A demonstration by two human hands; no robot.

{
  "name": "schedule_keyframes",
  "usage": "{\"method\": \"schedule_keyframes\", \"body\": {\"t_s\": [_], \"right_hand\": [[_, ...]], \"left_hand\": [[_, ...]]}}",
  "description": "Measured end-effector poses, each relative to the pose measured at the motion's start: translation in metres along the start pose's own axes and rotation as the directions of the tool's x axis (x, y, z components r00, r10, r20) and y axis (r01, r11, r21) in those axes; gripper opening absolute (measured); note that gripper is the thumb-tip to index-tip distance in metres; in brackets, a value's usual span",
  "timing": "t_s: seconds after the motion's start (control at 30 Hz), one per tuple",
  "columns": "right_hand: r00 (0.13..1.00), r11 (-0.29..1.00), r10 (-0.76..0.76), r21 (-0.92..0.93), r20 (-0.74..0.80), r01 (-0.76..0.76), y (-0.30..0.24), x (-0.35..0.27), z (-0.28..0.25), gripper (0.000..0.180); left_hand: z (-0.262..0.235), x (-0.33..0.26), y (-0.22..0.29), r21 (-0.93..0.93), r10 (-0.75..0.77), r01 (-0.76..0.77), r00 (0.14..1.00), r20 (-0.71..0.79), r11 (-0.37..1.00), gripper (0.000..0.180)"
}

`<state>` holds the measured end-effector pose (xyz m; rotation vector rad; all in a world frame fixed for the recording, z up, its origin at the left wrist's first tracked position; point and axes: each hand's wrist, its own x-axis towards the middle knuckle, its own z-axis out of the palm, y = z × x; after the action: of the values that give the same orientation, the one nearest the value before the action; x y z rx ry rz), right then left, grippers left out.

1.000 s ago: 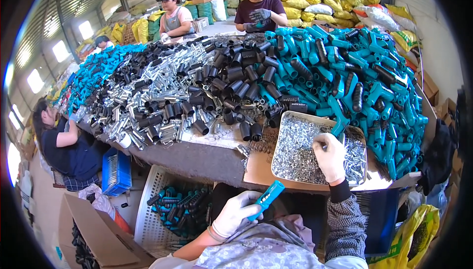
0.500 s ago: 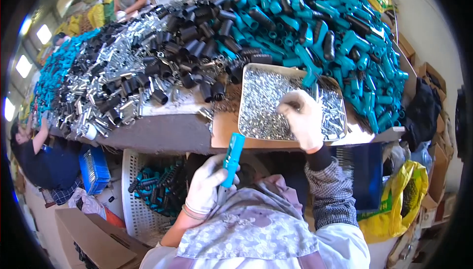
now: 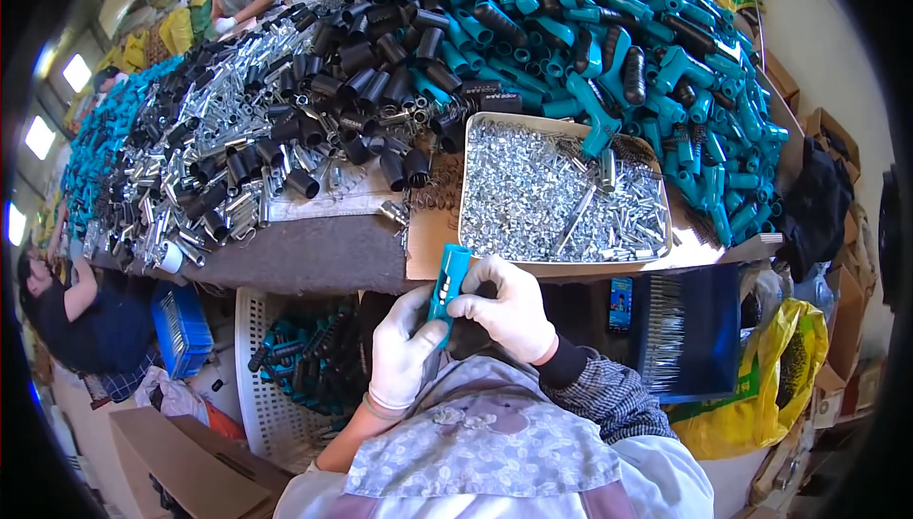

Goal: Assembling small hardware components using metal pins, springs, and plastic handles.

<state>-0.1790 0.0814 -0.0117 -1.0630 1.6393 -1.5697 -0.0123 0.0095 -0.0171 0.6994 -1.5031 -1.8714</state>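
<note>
My left hand [image 3: 402,348], in a white glove, is closed round a teal plastic tool housing [image 3: 453,267], held upright in front of the table edge. Small bright bits show in the openings on the housing's side. At the housing's right side is my gloved right hand [image 3: 514,310], thumb tip against it and fingers curled; anything small in that pinch is hidden. Beyond both hands, on the table, lies a shallow tray [image 3: 463,195] of many small silver metal parts and pins. One teal piece [image 3: 592,110] leans over its far edge.
Teal and black housings [image 3: 656,72] are heaped behind the tray. Black sleeves [image 3: 366,77] and silver tubes [image 3: 190,157] cover the table leftward. Below are a white basket [image 3: 249,357], a blue bin [image 3: 709,329] and a yellow sack [image 3: 761,405]. Other people work at the far left.
My right hand has moved from above the tray, down and left, to the teal housing. My left hand still holds the housing, now slightly higher and more upright.
</note>
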Motion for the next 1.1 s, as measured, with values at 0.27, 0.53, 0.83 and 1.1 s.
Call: {"method": "schedule_keyframes", "body": {"t_s": [0.27, 0.53, 0.83, 1.1], "right_hand": [[0.964, 0.975, 0.086, 0.178, 0.25, -0.133, -0.013, 0.018, 0.018, 0.042], [0.692, 0.593, -0.128, -0.505, 0.71, 0.628, -0.074, 0.117, 0.054, 0.041], [0.96, 0.255, -0.067, -0.926, 0.271, 0.279, -0.033, 0.319, 0.119, 0.025], [0.865, 0.38, -0.361, -0.792, 0.348, 0.477, -0.105, 0.236, 0.069, 0.027]], "left_hand": [[-0.02, -0.005, 0.017, -0.113, -0.082, 0.089, 0.994, 0.072, 0.99, 0.05], [-0.064, -0.009, 0.012, -0.522, -0.078, 0.031, 0.995, -0.068, 0.853, 0.068], [-0.074, -0.033, 0.019, -0.568, -0.014, -0.064, 0.991, -0.132, 0.821, 0.062], [-0.084, -0.027, 0.012, -0.527, -0.042, -0.049, 0.986, -0.159, 0.848, 0.052]]}}
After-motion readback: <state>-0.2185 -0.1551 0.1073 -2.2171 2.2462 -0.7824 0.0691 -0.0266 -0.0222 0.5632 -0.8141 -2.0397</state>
